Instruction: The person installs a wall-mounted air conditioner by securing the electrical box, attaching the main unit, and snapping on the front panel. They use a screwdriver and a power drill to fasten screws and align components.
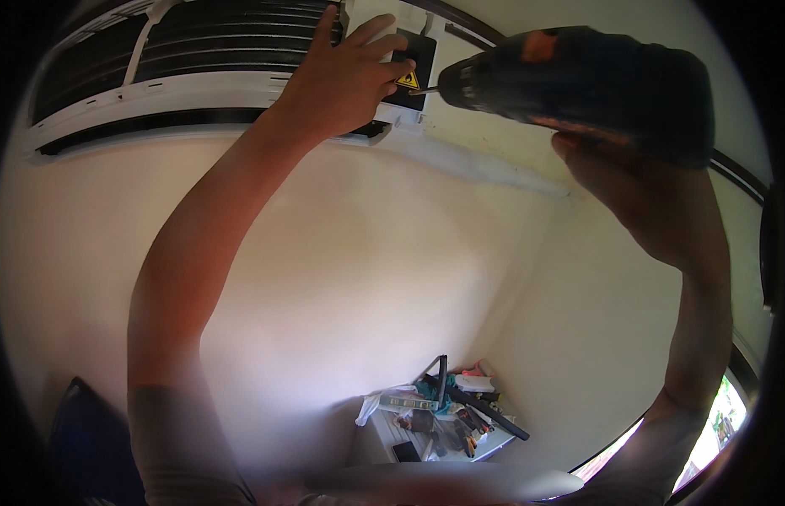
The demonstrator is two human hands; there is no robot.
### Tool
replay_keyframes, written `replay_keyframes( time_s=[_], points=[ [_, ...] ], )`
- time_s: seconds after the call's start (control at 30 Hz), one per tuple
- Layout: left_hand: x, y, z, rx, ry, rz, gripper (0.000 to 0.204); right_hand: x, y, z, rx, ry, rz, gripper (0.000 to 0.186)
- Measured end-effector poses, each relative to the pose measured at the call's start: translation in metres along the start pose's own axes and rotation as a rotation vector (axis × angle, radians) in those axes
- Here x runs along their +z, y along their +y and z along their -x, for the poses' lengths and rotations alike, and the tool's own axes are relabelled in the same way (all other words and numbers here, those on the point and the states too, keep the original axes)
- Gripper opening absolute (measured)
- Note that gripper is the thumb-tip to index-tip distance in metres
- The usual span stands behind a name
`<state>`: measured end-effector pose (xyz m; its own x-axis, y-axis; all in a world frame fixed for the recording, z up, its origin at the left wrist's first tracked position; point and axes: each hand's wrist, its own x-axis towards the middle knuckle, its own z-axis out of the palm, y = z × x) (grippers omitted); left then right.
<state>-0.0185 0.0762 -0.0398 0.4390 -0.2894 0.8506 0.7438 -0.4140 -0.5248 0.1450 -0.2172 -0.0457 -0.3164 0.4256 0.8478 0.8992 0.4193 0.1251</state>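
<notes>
High on the wall is an indoor air conditioner unit (211, 91) with its front off, its dark finned coil (232, 38) bare. My left hand (342, 80) lies against the unit's right end, fingers spread, next to a black cover (422, 63) with a yellow warning label (409, 79). In my right hand (633, 190) is a dark cordless drill (586, 88) with orange patches, held level and pointing left. Its thin bit (424, 89) reaches the lower part of the black cover, close to my left fingertips. Whether the tip touches a screw cannot be made out.
A pale pipe (494, 171) runs along the wall right of the unit. Far below, a small white cabinet (380, 438) carries a heap of tools, bags and a dark tube (492, 416). A dark blue object (89, 443) stands at lower left; a bright window (717, 422) is at lower right.
</notes>
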Motion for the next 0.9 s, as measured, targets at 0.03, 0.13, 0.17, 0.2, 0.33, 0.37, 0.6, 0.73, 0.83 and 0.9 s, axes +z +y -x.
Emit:
replay_keyframes(
  time_s=[0.03, 0.13, 0.17, 0.2, 0.33, 0.37, 0.6, 0.73, 0.83, 0.9],
  points=[
    [0.000, 0.001, -0.001, -0.016, -0.032, -0.011, 0.027, -0.003, 0.006, 0.004, -0.007, -0.008, 0.095, 0.028],
    [-0.005, 0.005, -0.004, -0.016, -0.067, -0.087, 0.031, -0.014, 0.018, 0.009, 0.074, -0.072, 0.254, 0.026],
    [-0.008, 0.006, -0.005, -0.024, -0.098, -0.096, 0.032, -0.018, 0.021, 0.009, 0.039, -0.080, 0.246, 0.024],
    [-0.011, 0.008, -0.007, -0.032, -0.131, -0.105, 0.033, -0.021, 0.022, 0.008, 0.044, -0.100, 0.252, 0.023],
    [-0.023, 0.015, -0.013, -0.054, -0.243, -0.130, 0.035, -0.024, 0.030, 0.008, 0.002, -0.039, 0.210, 0.022],
    [-0.025, 0.017, -0.014, -0.063, -0.272, -0.141, 0.036, -0.025, 0.032, 0.008, 0.017, -0.055, 0.224, 0.022],
    [-0.043, 0.030, -0.030, -0.115, -0.528, -0.275, 0.039, -0.034, 0.038, 0.006, -0.049, -0.163, 0.286, 0.018],
    [-0.061, 0.029, -0.030, -0.080, -0.487, -0.308, 0.042, -0.045, 0.038, -0.001, -0.065, -0.188, 0.305, 0.018],
    [-0.068, 0.029, -0.028, -0.095, -0.548, -0.290, 0.042, -0.049, 0.041, -0.004, -0.063, -0.205, 0.291, 0.018],
    [-0.066, 0.030, -0.029, -0.127, -0.607, -0.292, 0.042, -0.049, 0.044, -0.006, -0.074, -0.202, 0.295, 0.017]
  ],
)
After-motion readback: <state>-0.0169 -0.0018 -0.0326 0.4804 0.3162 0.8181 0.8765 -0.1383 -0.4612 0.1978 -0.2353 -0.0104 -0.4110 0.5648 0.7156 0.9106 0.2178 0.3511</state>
